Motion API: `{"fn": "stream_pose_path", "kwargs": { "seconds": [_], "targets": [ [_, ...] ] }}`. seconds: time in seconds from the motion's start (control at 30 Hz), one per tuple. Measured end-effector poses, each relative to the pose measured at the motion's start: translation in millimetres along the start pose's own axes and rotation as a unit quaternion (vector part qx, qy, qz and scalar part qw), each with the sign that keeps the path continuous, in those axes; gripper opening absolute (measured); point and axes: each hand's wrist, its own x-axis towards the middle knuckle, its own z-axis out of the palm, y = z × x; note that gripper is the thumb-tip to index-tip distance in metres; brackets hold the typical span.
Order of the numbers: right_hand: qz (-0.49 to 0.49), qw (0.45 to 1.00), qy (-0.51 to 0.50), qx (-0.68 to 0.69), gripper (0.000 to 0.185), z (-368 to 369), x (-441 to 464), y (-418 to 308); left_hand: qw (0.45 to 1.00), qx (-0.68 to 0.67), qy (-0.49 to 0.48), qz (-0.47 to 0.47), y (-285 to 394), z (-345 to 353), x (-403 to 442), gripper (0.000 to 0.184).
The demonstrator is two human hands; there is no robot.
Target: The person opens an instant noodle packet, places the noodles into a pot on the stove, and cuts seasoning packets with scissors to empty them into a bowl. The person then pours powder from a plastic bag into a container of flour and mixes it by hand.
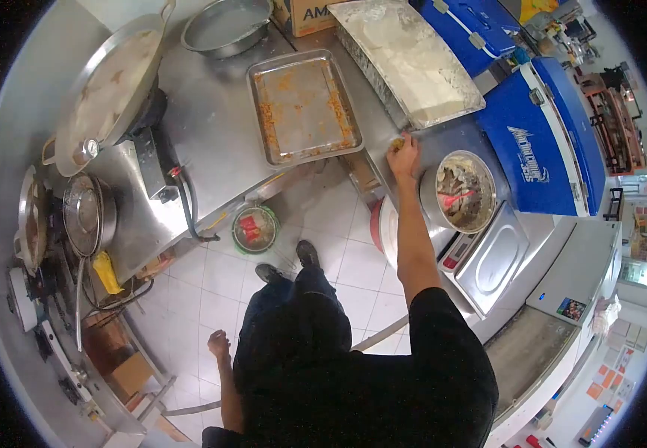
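My right hand (404,157) reaches to the steel counter edge, between the flour tray and a mixing bowl. Its fingers are closed round a small yellow-green thing (396,144), too small to make out. Above it lies the deep metal tray of white flour (420,71). To its right stands the steel bowl (425,196) with batter-like residue and a red spatula (456,198) inside. A shallow baking tray (305,108) with orange crumbs lies to its left. My left hand (219,343) hangs low over the floor, loosely curled, with nothing visible in it.
At left, a large wok (118,82) of oil sits on a burner, with a strainer (84,213) below it. A round pan (226,26) stands at the back. Blue coolers (540,142), a scale (491,257) and a floor bin (254,229) are around me.
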Motion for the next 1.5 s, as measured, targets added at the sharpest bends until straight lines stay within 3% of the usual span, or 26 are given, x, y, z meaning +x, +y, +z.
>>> {"fn": "stream_pose_path", "kwargs": {
  "seconds": [0.1,0.13,0.17,0.23,0.3,0.33,0.37,0.4,0.43,0.47,0.53,0.57,0.63,0.67,0.73,0.77,0.87,0.93,1.03,1.1,1.27,1.33,1.4,1.43,1.5],
  "targets": [
    [-0.011,1.000,0.018,-0.004,0.044,0.0,1.8,-2.3,0.993,0.102,-0.004,0.054,-0.2,0.0,10.8,0.039],
    [-0.012,1.000,0.017,-0.001,0.044,1.2,0.6,-4.5,0.954,0.168,0.058,0.242,2.5,5.4,22.3,0.038],
    [-0.017,0.998,0.056,0.012,0.043,3.1,-1.6,-6.3,0.871,0.228,0.118,0.419,-3.8,3.9,37.4,0.037],
    [-0.016,0.995,0.100,0.023,0.042,1.2,-14.9,-19.3,0.864,0.273,0.090,0.413,45.8,10.3,32.8,0.035],
    [0.097,0.982,0.084,0.142,0.046,-2.5,-49.3,-59.0,0.968,0.113,-0.020,0.225,85.6,26.5,37.5,0.015],
    [0.177,0.963,0.040,0.199,0.044,7.3,-69.4,-77.1,0.967,0.109,-0.022,0.229,102.7,40.0,39.2,0.015],
    [0.253,0.933,-0.005,0.254,0.044,31.0,-91.8,-85.7,0.951,0.085,-0.033,0.295,118.3,53.2,39.7,0.013],
    [0.298,0.885,-0.145,0.328,0.062,76.7,-114.9,-73.6,0.930,0.060,-0.045,0.360,128.3,60.4,40.7,0.012],
    [0.357,0.822,-0.209,0.392,0.062,55.4,-122.5,-113.3,0.868,0.101,-0.024,0.486,116.4,77.7,79.8,0.014],
    [0.408,0.747,-0.268,0.452,0.062,35.3,-127.9,-157.6,0.883,0.095,-0.052,0.457,130.9,87.0,76.3,0.015],
    [0.433,0.695,-0.187,0.543,0.055,66.8,-126.8,-186.5,0.897,0.113,-0.112,0.413,182.2,99.4,33.2,0.015],
    [0.426,0.698,-0.180,0.547,0.055,80.9,-121.0,-189.7,0.910,0.075,-0.160,0.375,188.0,107.8,36.8,0.015],
    [0.390,0.732,-0.075,0.554,0.039,101.2,-110.5,-199.9,0.872,0.111,-0.165,0.446,207.2,111.0,24.0,0.016],
    [0.384,0.732,-0.070,0.559,0.039,97.0,-103.6,-209.6,0.868,0.119,-0.172,0.450,212.1,111.0,25.1,0.016],
    [0.394,0.687,0.022,0.610,0.032,77.6,-99.6,-221.8,0.859,0.112,-0.175,0.469,214.8,106.3,21.5,0.017],
    [0.386,0.704,0.010,0.597,0.033,71.2,-103.2,-218.5,0.872,0.130,-0.187,0.434,209.8,101.7,27.6,0.020],
    [0.372,0.751,-0.014,0.545,0.035,35.6,-134.0,-198.3,0.866,0.115,-0.154,0.461,187.5,83.0,37.1,0.019],
    [0.378,0.732,-0.019,0.567,0.032,-3.9,-160.8,-189.4,0.866,0.090,-0.120,0.478,146.3,80.1,71.8,0.018],
    [0.371,0.703,-0.045,0.605,0.029,-77.4,-173.8,-197.9,0.930,0.073,-0.174,0.314,127.8,63.4,74.9,0.015],
    [0.363,0.728,-0.063,0.579,0.029,-111.6,-160.9,-194.3,0.899,0.062,-0.169,0.400,95.7,72.1,108.6,0.015],
    [0.209,0.768,-0.051,0.603,0.027,-168.5,-56.4,-218.9,0.882,0.083,-0.193,0.422,153.1,83.5,91.6,0.019],
    [0.202,0.798,-0.068,0.564,0.027,-176.3,14.8,-208.2,0.919,0.079,-0.221,0.318,197.2,93.4,71.2,0.020],
    [0.157,0.757,-0.066,0.631,0.027,-169.9,100.8,-202.0,0.912,0.065,-0.198,0.352,221.2,117.4,73.2,0.021],
    [0.118,0.801,-0.096,0.578,0.026,-183.7,140.1,-216.5,0.903,0.061,-0.181,0.385,234.3,126.7,74.4,0.021],
    [0.078,0.793,-0.116,0.593,0.023,-180.4,226.2,-222.9,0.909,0.044,-0.178,0.374,271.9,137.0,53.1,0.021]
  ]
}}
